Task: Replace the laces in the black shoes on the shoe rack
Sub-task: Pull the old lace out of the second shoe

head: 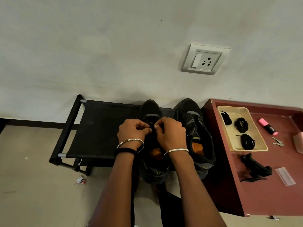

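Our fingers (pixel 146 129) on both hands are curled in tight, tips bunched together and pinching a black lace (pixel 152 126) between them. It is black on black, so we cannot tell which eyelet it sits in. The left hand (pixel 132 131) and right hand (pixel 171 134) meet knuckle to knuckle over the throat of one shoe (pixel 150 107), which stands toe to the wall on the rack (pixel 101 128). At 3 o'clock, just beside it, the other shoe (pixel 194 117) gapes open and shows no lace that we can see. Further out at 3 o'clock, the table (pixel 262 199) carries a tray (pixel 233 109) with black coils (pixel 241 125) of lace lying in it. We judge the job begun but far from done. Whether the pinched lace is going out or coming in we cannot say. With coils unused in the tray, both shoes appear to need threading and tying.
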